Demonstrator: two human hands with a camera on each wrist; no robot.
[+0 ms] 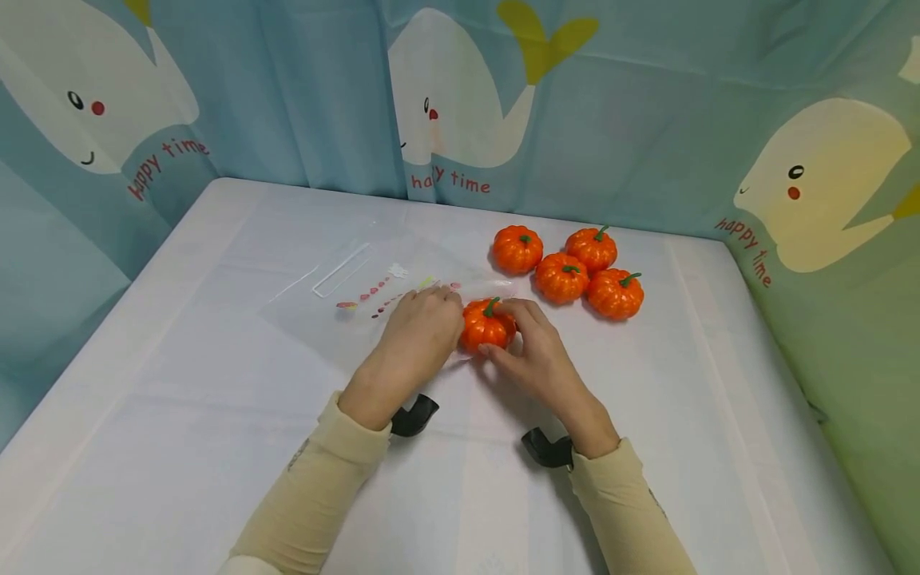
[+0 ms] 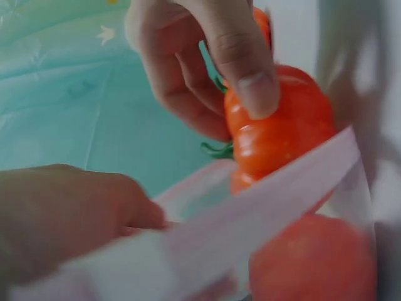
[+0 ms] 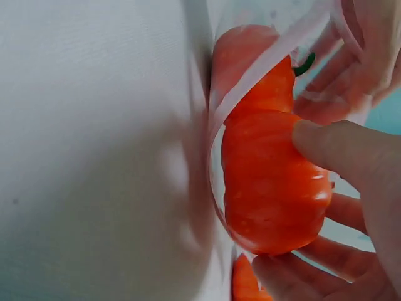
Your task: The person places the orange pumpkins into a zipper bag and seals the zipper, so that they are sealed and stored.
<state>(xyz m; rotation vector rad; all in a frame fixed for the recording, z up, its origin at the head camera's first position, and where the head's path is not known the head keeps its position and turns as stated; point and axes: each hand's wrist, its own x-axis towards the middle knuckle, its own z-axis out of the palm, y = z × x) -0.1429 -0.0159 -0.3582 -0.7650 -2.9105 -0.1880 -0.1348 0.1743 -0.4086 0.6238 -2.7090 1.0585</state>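
Note:
In the head view my right hand (image 1: 541, 355) grips a small orange toy pumpkin (image 1: 487, 329) with a green stem, thumb on one side and fingers on the other. Left of it, my left hand (image 1: 420, 339) pinches the pinkish rim of a clear printed plastic bag (image 1: 316, 275) that lies on the table. The right wrist view has the gripped pumpkin (image 3: 272, 182) at the bag's mouth, partly inside the rim (image 3: 250, 75). Behind the plastic, another pumpkin (image 2: 313, 260) sits in the bag in the left wrist view; the left hand hides it from the head camera.
Several more pumpkins (image 1: 562, 278) stand in a group at the back right of the white table (image 1: 719, 383). A teal curtain (image 1: 632, 120) with printed whales hangs behind and along the sides. Black wrist mounts (image 1: 549, 449) stick out near both cuffs.

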